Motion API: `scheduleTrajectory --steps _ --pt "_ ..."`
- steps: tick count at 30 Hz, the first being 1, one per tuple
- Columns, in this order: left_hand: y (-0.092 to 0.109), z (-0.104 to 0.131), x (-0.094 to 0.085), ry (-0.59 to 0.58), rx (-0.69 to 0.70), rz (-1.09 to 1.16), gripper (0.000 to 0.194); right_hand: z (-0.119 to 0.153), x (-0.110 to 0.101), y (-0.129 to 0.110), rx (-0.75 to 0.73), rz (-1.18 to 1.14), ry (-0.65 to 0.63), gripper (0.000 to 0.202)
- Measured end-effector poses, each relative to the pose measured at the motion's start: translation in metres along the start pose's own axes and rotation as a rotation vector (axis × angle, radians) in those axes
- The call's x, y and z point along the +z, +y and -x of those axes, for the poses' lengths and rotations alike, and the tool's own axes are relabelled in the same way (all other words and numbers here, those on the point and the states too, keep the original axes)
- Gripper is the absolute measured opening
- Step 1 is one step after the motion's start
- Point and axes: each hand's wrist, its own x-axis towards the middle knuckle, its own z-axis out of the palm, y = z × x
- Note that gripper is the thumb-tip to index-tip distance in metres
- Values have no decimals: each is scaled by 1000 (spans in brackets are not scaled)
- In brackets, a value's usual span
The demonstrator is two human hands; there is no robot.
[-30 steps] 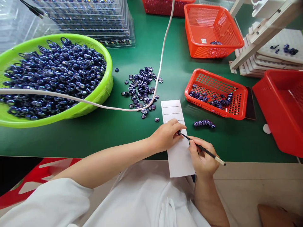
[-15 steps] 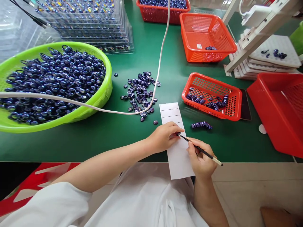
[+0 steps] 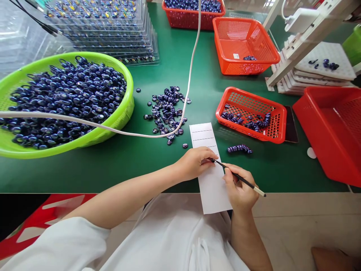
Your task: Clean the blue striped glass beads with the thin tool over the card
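Between the fingertips of my left hand (image 3: 196, 162) is a small dark glossy piece (image 3: 212, 160), mostly covered by the fingers. My right hand (image 3: 241, 188) grips a thin paintbrush (image 3: 243, 180) with a black handle and pale end, its tip touching or very near that piece. Under both hands lies a white paper strip (image 3: 216, 194) with ruled lines, reaching over the table's front edge. A loose pile of similar dark blue round pieces (image 3: 166, 109) sits beyond my left hand. To the right of the paper, several more form a curved row (image 3: 239, 149).
A green basket (image 3: 128, 101) heaped with dark looped pieces stands left. A small red basket (image 3: 278, 131) holds more pieces; larger red baskets (image 3: 234, 67) stand behind and a red bin (image 3: 318, 128) at right. A white cable (image 3: 135, 133) crosses the table. Clear trays (image 3: 152, 49) are stacked behind.
The whole view has shifted very slightly. Both hands keep almost the same place and grip, with the brush tip still at the small dark piece.
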Motion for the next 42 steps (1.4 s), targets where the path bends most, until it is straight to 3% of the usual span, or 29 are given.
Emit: scheduleTrajectory --steps 5,10,14,17,26,38,42 --pt "1 0 1 27 -64 42 23 -1 0 1 -20 -38 -16 15" --pt "3 -1 1 58 -65 3 21 -7 -1 -2 -88 -92 -114 13" --pt "3 -1 -1 59 -54 -1 21 -10 -1 -4 -62 -167 -15 14" --pt "2 -1 -1 60 -39 -11 21 -8 -1 -5 -17 -211 -16 16" --pt "1 0 2 38 -8 -24 22 -7 -3 -4 83 2 -63 11" --pt "3 0 1 16 -26 -51 23 -9 -4 -8 179 -17 -29 12" --pt "2 0 3 23 -10 -45 22 -8 -2 -6 121 19 -40 12"
